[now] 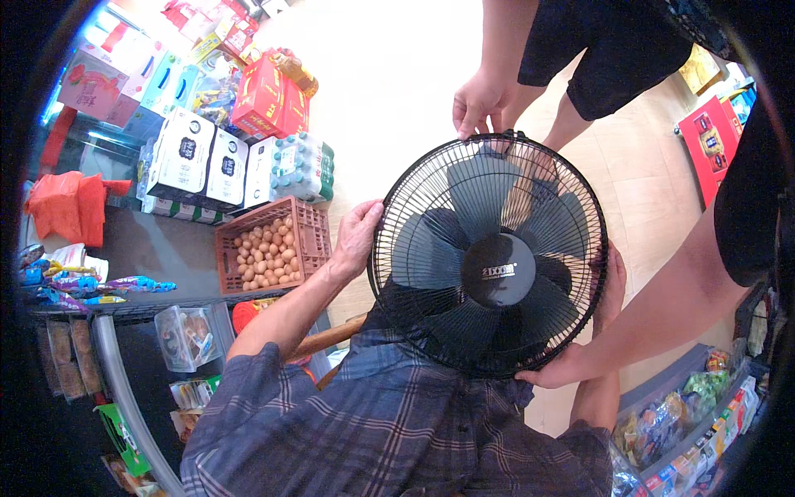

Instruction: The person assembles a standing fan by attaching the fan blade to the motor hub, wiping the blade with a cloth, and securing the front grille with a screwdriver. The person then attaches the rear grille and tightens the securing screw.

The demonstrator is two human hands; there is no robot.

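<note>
Item: black fan head (489, 257), wire guard over dark blades, held face-up at chest height. Our left hand (358, 236) gripped the guard's left rim, fingers curled over the wires; our right hand (611, 286), mostly hidden behind the right rim, probably gripped likewise. Two other hands, top (479, 103) and bottom (556, 370), steadied it. We judged it light but bulky, the wire bendable; best held by the stiff outer rim.

We stand in a small shop: stacked cartons (197, 153), packs of bottles (294, 168), an egg crate (269, 246), and snack shelves (687, 422) crowd the floor (397, 74) around us
</note>
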